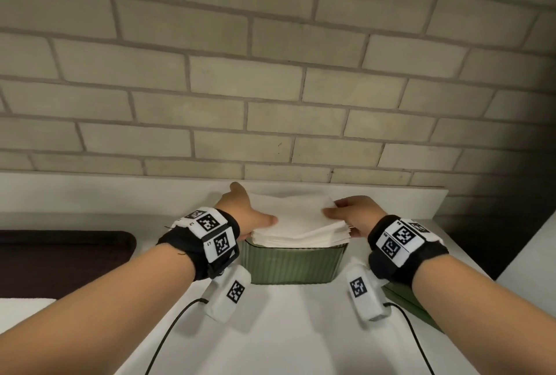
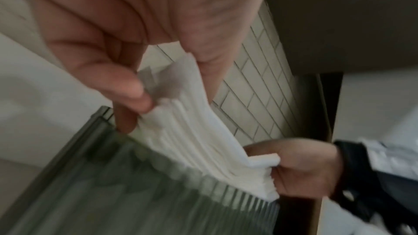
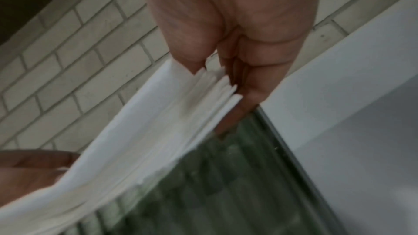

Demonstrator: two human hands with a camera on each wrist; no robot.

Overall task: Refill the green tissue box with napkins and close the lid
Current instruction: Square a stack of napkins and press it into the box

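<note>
The thick stack of white paper napkins sits low in the centre of the head view, sagging over the open top of the ribbed green plastic tissue box on the white counter. I have my left hand pinching the stack's left end, thumb on top and fingers beneath, and my right hand pinching its right end the same way. I judge the stack light, soft and floppy, its sheets apt to fan or slide, so holding both ends squeezes it together. The left wrist view shows the layered edge drooping against the box's rim; the right wrist view shows loose corners splaying at my fingertips. Only the head view shows a flat green piece, probably the lid, at lower right.
</note>
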